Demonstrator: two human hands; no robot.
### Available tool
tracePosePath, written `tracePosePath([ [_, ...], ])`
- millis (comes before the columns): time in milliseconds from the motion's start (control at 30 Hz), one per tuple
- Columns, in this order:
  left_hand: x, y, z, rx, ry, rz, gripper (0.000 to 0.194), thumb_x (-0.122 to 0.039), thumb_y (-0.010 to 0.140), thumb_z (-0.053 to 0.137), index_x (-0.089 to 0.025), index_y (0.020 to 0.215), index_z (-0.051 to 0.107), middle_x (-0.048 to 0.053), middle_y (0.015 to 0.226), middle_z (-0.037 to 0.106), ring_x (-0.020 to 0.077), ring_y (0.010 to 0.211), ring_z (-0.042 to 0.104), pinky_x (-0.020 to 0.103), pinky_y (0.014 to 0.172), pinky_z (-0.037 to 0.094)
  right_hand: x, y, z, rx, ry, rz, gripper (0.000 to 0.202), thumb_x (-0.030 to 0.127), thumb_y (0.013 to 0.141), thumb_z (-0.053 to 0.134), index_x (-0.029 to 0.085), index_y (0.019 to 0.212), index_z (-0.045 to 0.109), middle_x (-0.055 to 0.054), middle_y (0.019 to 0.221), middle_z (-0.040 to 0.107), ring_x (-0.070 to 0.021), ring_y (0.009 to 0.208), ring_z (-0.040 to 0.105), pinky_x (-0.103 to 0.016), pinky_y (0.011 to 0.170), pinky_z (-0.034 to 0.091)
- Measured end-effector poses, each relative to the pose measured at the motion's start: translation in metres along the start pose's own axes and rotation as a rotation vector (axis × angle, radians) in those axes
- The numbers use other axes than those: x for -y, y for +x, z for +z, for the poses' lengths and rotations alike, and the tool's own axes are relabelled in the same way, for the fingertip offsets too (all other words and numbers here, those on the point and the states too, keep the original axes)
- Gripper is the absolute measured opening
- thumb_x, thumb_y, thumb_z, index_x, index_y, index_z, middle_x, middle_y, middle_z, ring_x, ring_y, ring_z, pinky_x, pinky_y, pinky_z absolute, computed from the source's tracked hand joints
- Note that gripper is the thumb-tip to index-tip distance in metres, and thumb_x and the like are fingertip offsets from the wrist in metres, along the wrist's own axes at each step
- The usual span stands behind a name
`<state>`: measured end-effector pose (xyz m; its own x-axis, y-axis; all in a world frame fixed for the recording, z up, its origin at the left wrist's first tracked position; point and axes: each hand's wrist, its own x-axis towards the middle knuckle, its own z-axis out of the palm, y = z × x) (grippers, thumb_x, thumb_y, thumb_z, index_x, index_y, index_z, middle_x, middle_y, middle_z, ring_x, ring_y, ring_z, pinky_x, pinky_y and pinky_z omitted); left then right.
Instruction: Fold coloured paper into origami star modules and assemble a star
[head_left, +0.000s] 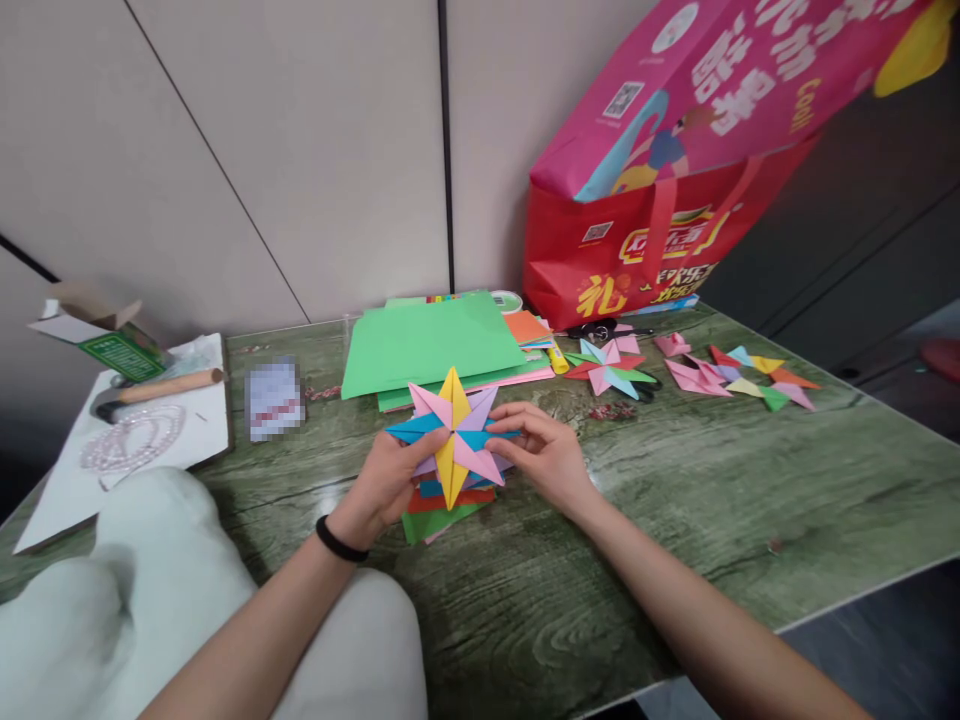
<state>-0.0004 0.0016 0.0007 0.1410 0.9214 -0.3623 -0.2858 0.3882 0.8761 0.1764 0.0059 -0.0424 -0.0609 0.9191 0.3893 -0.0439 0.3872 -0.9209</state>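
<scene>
Green-grained table (712, 500) against pale wall panels (337, 150). One folded-paper star (453, 462), multicoloured, held over a small pile of coloured paper (448, 520). Left hand (384, 482): thumb on the star's face, gripping its left side. Right hand (553, 458): thumb and fingers closed about its right-hand blue point. Behind: green sheets (439, 340). Farther right: second paper star (604, 372), red bag (559, 265).

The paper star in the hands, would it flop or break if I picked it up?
The paper star is probably very light, since it looks like just folded paper. It may be fairly stiff, as its points stick out straight between the left hand and right hand. Its thin tips could bend if squeezed.
</scene>
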Motion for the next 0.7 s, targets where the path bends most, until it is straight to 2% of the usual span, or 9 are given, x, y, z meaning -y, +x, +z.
tracePosePath([
  [300,0.0027,0.0015,-0.0034,0.016,0.047,0.017,0.027,-0.026,0.06,0.076,-0.013,0.082,0.066,0.004,0.077,0.07,0.0144,0.064,0.063,0.024,0.056,0.052,0.0019,-0.0009,0.0017,-0.006,-0.005,0.021,0.012,0.027,0.067,0.071,0.023,0.077,0.067,-0.006,0.093,0.057,-0.0184,0.089,0.057,-0.03,0.066,0.053],
  [433,0.003,0.0014,-0.0041,0.057,0.045,0.029,0.028,-0.021,0.057,0.078,-0.014,0.082,0.067,0.004,0.079,0.071,0.0138,0.062,0.063,0.024,0.057,0.052,0.0051,-0.0013,0.0024,-0.003,-0.028,0.018,0.014,0.03,0.066,0.071,0.023,0.076,0.066,-0.005,0.091,0.057,-0.019,0.088,0.057,-0.03,0.064,0.053],
  [533,0.0035,0.0006,-0.0045,0.093,0.058,0.023,0.03,-0.019,0.058,0.078,-0.015,0.086,0.067,0.005,0.084,0.071,0.0157,0.065,0.065,0.026,0.058,0.053,0.0057,0.001,0.0003,-0.02,-0.001,0.051,0.02,0.029,0.07,0.069,0.025,0.088,0.063,-0.004,0.092,0.058,-0.0172,0.085,0.058,-0.029,0.065,0.053],
  [633,0.0029,-0.0009,-0.0027,0.12,0.059,0.014,0.033,-0.017,0.058,0.077,-0.015,0.089,0.067,0.006,0.089,0.071,0.0174,0.068,0.065,0.028,0.061,0.053,0.0061,0.0036,-0.002,-0.079,0.059,0.053,0.03,0.029,0.079,0.059,0.029,0.109,0.055,-0.005,0.111,0.054,-0.0159,0.086,0.059,-0.03,0.068,0.054],
  [700,0.0018,-0.002,-0.0005,0.124,0.05,0.016,0.033,-0.014,0.056,0.077,-0.015,0.088,0.068,0.006,0.089,0.071,0.0172,0.069,0.065,0.028,0.064,0.053,0.0064,0.004,-0.0025,-0.086,0.011,0.021,0.03,0.03,0.082,0.054,0.029,0.112,0.055,-0.005,0.119,0.05,-0.0161,0.09,0.058,-0.03,0.071,0.054],
])
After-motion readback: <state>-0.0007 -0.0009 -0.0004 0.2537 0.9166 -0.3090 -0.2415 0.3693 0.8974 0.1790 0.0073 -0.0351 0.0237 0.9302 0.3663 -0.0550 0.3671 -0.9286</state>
